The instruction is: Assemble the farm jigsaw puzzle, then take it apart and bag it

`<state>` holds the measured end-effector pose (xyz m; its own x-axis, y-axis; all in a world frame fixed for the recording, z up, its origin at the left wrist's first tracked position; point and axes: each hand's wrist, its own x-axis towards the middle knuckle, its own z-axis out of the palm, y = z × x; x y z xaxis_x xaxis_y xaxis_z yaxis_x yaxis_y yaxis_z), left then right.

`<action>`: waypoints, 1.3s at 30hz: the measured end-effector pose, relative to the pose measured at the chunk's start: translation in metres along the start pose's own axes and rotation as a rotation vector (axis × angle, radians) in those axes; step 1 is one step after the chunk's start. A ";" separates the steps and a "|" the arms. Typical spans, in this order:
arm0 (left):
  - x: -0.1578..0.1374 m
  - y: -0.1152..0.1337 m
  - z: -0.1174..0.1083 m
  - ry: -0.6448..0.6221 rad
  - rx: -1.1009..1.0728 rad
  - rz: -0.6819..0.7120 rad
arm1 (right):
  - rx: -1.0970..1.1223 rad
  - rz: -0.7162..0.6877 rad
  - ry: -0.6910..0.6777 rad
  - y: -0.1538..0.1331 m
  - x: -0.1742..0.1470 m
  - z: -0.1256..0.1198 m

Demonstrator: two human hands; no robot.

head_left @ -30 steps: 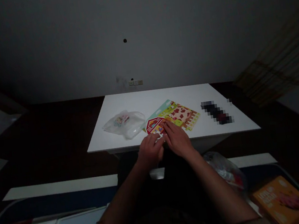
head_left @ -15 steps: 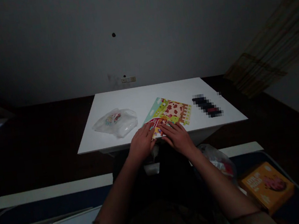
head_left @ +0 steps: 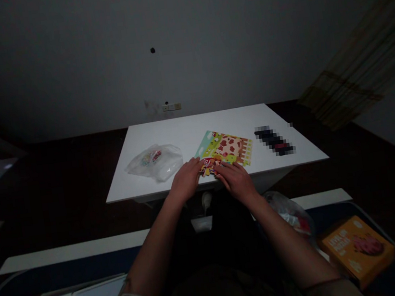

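Pretty dim room. The puzzle (head_left: 225, 150) sits near the front edge of the white table (head_left: 180, 131). Both hands are flat on its near corner, fingers spread: left hand (head_left: 186, 181) on the left edge, right hand (head_left: 236, 180) just beside it. Can't tell if either is pinching a piece. A clear bag (head_left: 155, 161) lies left of the puzzle, an orange box (head_left: 358, 250) low at right.

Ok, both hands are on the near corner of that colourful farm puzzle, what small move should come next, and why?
Probably ease the left hand and right hand apart a little. They cover the near corner of the puzzle, where the pieces look loose, so that corner cannot be checked. The plastic bag lies clear to the left on the white table.
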<state>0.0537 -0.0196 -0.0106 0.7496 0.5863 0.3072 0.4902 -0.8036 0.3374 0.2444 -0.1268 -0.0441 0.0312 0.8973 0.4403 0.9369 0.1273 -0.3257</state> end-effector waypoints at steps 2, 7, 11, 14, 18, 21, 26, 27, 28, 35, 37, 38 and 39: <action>0.000 0.002 0.003 -0.018 0.004 0.015 | -0.004 0.011 0.006 -0.001 0.001 0.001; -0.005 0.006 0.003 -0.016 0.004 0.016 | 0.000 0.033 0.030 -0.002 0.003 0.004; -0.006 0.006 0.004 -0.035 0.020 0.014 | 0.021 0.065 0.054 -0.002 0.005 0.007; -0.005 0.009 0.007 -0.021 0.026 -0.005 | 0.034 0.086 0.062 -0.001 0.007 0.010; 0.001 0.011 0.009 -0.004 -0.007 -0.114 | 0.056 0.096 0.073 0.003 0.009 0.013; 0.004 0.005 0.006 0.031 -0.063 -0.225 | 0.066 0.124 0.094 0.004 0.010 0.015; -0.011 -0.013 -0.004 0.168 -0.162 -0.263 | 0.065 0.165 0.125 0.003 0.011 0.015; -0.016 -0.015 -0.005 0.145 -0.137 -0.215 | 0.058 0.173 0.125 0.002 0.011 0.014; -0.022 -0.016 -0.007 0.106 -0.104 -0.158 | 0.050 0.182 0.126 0.001 0.011 0.013; -0.042 -0.015 -0.003 -0.044 0.075 0.011 | 0.043 0.074 0.221 -0.019 0.025 0.010; -0.042 -0.018 -0.001 -0.059 0.092 0.034 | 0.063 0.041 0.206 -0.024 0.032 0.014; -0.042 -0.019 -0.001 -0.061 0.089 0.040 | 0.073 0.048 0.196 -0.026 0.035 0.016; -0.042 -0.020 -0.001 -0.062 0.077 0.043 | 0.082 0.073 0.186 -0.027 0.038 0.019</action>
<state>0.0116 -0.0281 -0.0296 0.7953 0.5458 0.2638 0.4883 -0.8347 0.2548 0.2135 -0.0886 -0.0343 0.1686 0.8131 0.5572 0.8986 0.1055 -0.4258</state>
